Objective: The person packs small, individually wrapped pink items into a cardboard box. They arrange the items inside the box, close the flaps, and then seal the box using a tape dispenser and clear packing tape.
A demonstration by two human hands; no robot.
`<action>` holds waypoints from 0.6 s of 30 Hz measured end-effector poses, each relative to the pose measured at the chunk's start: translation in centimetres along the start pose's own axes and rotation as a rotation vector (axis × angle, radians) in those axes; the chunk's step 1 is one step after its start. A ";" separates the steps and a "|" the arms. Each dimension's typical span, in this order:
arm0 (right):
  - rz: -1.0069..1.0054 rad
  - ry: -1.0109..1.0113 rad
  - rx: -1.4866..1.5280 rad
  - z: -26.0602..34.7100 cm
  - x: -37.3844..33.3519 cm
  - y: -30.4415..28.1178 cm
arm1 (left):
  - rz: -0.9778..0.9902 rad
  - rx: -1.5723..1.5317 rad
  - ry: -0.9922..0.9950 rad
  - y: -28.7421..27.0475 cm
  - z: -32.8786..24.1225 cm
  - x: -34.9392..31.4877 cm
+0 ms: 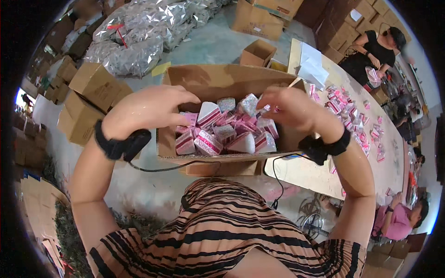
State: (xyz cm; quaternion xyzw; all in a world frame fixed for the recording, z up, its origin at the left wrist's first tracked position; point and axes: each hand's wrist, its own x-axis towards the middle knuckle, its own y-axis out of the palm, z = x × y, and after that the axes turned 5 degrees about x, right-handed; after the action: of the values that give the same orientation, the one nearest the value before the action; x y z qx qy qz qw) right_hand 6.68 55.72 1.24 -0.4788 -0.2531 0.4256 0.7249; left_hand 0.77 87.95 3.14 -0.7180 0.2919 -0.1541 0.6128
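Observation:
An open cardboard box (204, 74) in front of me holds many cake-slice ornaments (209, 142), white and glittery silver with pink bands. Some pink wrapping shows among them. My left hand (150, 106) reaches over the box's left side, its thumb and fingers apart beside a pink-edged slice. Over the right side hovers my right hand (289, 107), slightly blurred, its fingers bent loosely down by a silver glitter slice (249, 104). I see nothing gripped in either hand, though the right fingertips are partly hidden. Each wrist wears a black strap with a cable.
On the right, a long table (320, 178) bears a heap of pink slices (347, 111) and white papers (311, 62). Co-workers sit along its far side. Cardboard boxes (88, 111) stand at left, and silvery plastic bags (130, 41) are piled behind.

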 end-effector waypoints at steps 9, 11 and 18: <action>0.088 0.071 0.032 2.8 -6.9 0.8 | -0.645 -0.648 -0.340 7.5 0.9 -10.8; 0.078 -0.038 -0.050 5.4 -8.3 2.3 | -0.610 -0.895 -0.269 12.6 1.7 -11.6; -0.286 0.502 0.119 -2.8 -11.1 -0.5 | -0.656 -0.665 -0.112 14.8 1.2 -7.9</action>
State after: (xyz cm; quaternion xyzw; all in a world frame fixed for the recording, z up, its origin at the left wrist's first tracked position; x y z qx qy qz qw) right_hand 3.39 44.78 1.02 -0.4851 -0.1055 0.2014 0.8444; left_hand -8.15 92.51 -10.38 -0.9369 0.0498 -0.1987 0.2832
